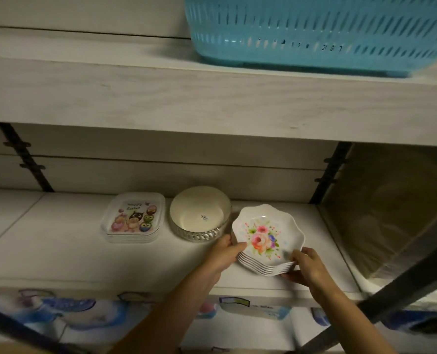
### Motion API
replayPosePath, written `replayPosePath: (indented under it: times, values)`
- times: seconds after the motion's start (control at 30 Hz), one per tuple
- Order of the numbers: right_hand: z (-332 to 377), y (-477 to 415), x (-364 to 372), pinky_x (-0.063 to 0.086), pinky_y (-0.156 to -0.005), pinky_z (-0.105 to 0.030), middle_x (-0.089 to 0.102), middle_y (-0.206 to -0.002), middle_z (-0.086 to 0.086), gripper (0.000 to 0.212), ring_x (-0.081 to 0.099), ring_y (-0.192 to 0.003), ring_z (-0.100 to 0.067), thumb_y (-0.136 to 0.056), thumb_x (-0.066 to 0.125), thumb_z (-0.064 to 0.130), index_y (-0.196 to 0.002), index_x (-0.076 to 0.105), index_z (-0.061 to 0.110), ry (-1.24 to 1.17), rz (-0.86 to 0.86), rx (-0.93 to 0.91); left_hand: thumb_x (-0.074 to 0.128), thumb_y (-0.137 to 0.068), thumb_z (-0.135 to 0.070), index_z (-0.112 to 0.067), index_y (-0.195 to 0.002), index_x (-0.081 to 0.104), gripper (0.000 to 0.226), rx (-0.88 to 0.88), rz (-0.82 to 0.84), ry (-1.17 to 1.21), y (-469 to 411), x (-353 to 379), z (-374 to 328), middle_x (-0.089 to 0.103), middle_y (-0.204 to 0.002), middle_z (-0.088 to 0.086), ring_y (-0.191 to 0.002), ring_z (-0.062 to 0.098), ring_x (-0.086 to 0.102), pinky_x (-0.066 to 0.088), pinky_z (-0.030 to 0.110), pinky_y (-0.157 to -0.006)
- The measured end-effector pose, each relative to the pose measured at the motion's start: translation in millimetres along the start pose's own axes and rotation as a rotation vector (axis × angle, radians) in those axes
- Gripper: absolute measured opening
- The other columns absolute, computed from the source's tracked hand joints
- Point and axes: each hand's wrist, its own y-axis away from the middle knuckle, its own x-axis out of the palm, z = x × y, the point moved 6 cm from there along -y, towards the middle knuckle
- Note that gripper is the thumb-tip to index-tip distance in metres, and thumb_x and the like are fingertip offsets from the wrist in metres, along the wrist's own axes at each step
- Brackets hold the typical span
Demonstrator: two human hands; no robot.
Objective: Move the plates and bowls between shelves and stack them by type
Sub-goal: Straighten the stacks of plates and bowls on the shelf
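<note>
A stack of several white scalloped plates with a flower print sits tilted near the front of the middle shelf. My left hand grips the stack's left rim and my right hand holds its front right edge from below. Left of it stands a stack of round cream bowls with ribbed sides. Further left lies a stack of square plates with a cartoon Easter print.
A blue slotted plastic basket stands on the upper shelf. Black shelf brackets run down the back wall. A dark metal bar crosses the lower right. Printed packages fill the shelf below.
</note>
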Motion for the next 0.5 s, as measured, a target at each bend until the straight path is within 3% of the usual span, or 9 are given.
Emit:
replayPosePath:
  times: [0.1, 0.3, 0.4, 0.47, 0.5]
  values:
    - [-4.8, -9.2, -0.5, 0.054, -0.046, -0.025, 0.058, -0.115, -0.020, 0.040, 0.065, -0.079, -0.027, -0.092, 0.050, 0.017, -0.129, 0.038, 0.008, 0.031, -0.007, 0.011, 0.053, -0.090, -0.009, -0.004, -0.128, 0.049, 0.039, -0.028, -0.002, -0.050, -10.1, 0.9, 10.7, 0.057, -0.132, 0.010, -0.119, 0.024, 0.056, 0.044, 0.040, -0.106]
    - [-9.6, -13.4, -3.0, 0.055, -0.046, -0.023, 0.058, -0.116, -0.019, 0.041, 0.066, -0.086, -0.030, -0.093, 0.051, 0.019, -0.130, 0.038, 0.009, 0.104, 0.013, 0.024, 0.055, -0.089, -0.019, -0.010, -0.129, 0.051, 0.041, -0.041, 0.026, -0.114, -14.1, 0.9, 16.3, 0.060, -0.129, 0.004, -0.118, 0.019, 0.056, 0.043, 0.040, -0.106]
    - [0.0, -6.2, -4.3, 0.057, -0.071, -0.035, 0.055, -0.115, -0.018, 0.049, 0.061, -0.100, -0.035, -0.093, 0.052, 0.020, -0.136, 0.033, 0.007, 0.174, 0.037, 0.006, 0.050, -0.092, -0.030, -0.013, -0.118, 0.056, 0.032, -0.113, 0.099, -0.166, -5.6, -1.0, 12.0, 0.064, -0.112, -0.005, -0.110, 0.012, 0.055, 0.046, 0.028, -0.097]
    - [17.2, -2.9, -9.0, 0.046, -0.098, -0.046, 0.049, -0.124, -0.022, 0.063, 0.052, -0.116, -0.039, -0.091, 0.053, 0.022, -0.144, 0.022, 0.006, 0.273, -0.019, -0.085, 0.046, -0.092, -0.039, -0.023, -0.096, 0.054, 0.018, -0.163, 0.106, -0.215, -0.6, -13.5, 10.2, 0.055, -0.091, -0.011, -0.100, 0.010, 0.049, 0.043, 0.022, -0.085]
    - [28.4, -1.5, -10.5, 0.038, -0.105, -0.046, 0.042, -0.137, -0.023, 0.068, 0.044, -0.125, -0.039, -0.092, 0.054, 0.023, -0.146, 0.017, 0.007, 0.313, -0.050, -0.146, 0.046, -0.092, -0.043, -0.024, -0.088, 0.051, 0.019, -0.181, 0.082, -0.237, 0.2, -25.0, 10.3, 0.052, -0.089, -0.008, -0.097, 0.012, 0.048, 0.043, 0.020, -0.080]
